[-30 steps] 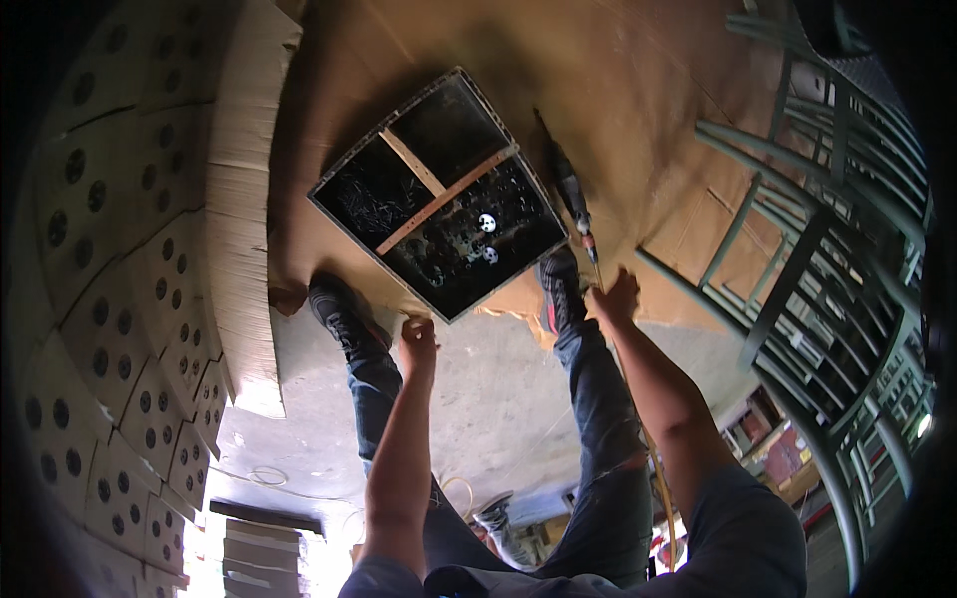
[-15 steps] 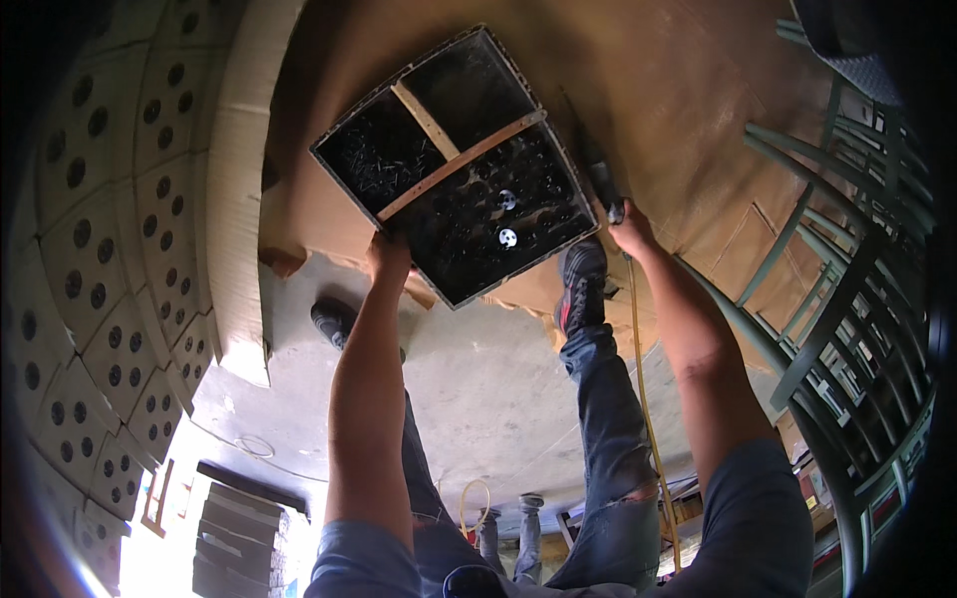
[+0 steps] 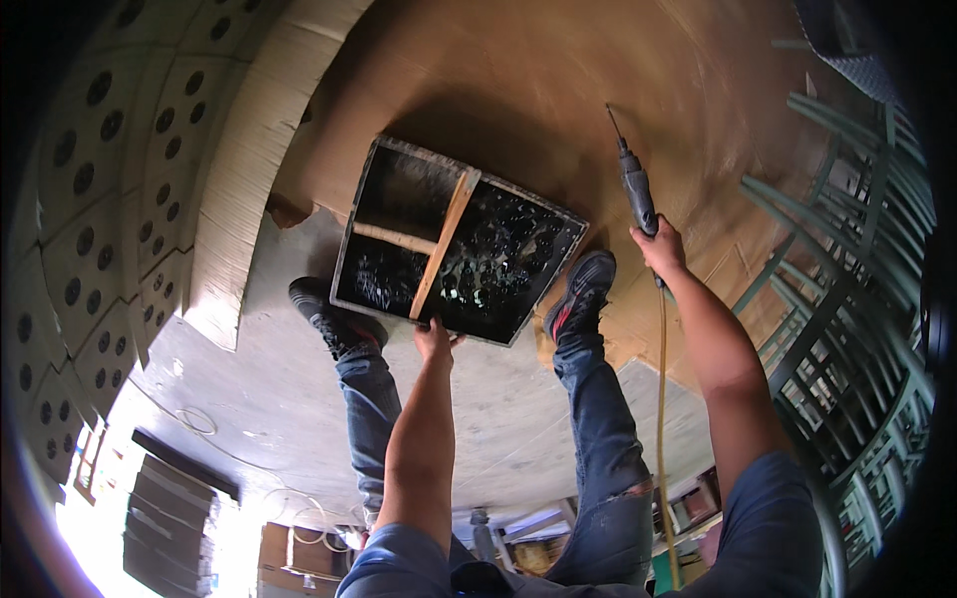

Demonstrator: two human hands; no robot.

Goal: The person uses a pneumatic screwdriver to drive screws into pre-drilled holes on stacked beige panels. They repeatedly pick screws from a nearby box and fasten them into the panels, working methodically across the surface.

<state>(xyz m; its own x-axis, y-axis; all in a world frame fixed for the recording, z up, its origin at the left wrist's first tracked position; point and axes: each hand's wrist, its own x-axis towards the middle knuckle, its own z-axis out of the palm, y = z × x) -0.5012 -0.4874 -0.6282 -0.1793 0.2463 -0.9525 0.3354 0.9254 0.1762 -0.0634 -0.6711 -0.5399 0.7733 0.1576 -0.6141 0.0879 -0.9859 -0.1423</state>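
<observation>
My left hand [image 3: 434, 341] grips the near wall of a shallow divided tray [image 3: 349, 261], just beside the end of its long wooden divider [image 3: 445, 239]. Dark inside, the tray is split into three compartments; the largest, on the right, holds many small black shiny pieces, and a near-left one holds thin dark bits like screws. My right hand [image 3: 660, 247] is closed around the rear end of a dark, slim power screwdriver [image 3: 636, 187]. Its long thin bit points up and away, clear of the tray. A yellowish hose [image 3: 662, 399] runs from its tail down toward me.
Brown cardboard [image 3: 698, 130] covers the floor ahead, with grey concrete [image 3: 488, 419] nearer me. Stacked pale cartons [image 3: 100, 229] with dark round marks line the left. Green metal frames like chairs [image 3: 827, 309] crowd the right. My shoes [image 3: 583, 289] stand either side of the tray.
The tray has come nearer to me and turned clockwise. My left hand has shifted right with it. My right hand has lifted the screwdriver away from the tray's side, out to the right.
</observation>
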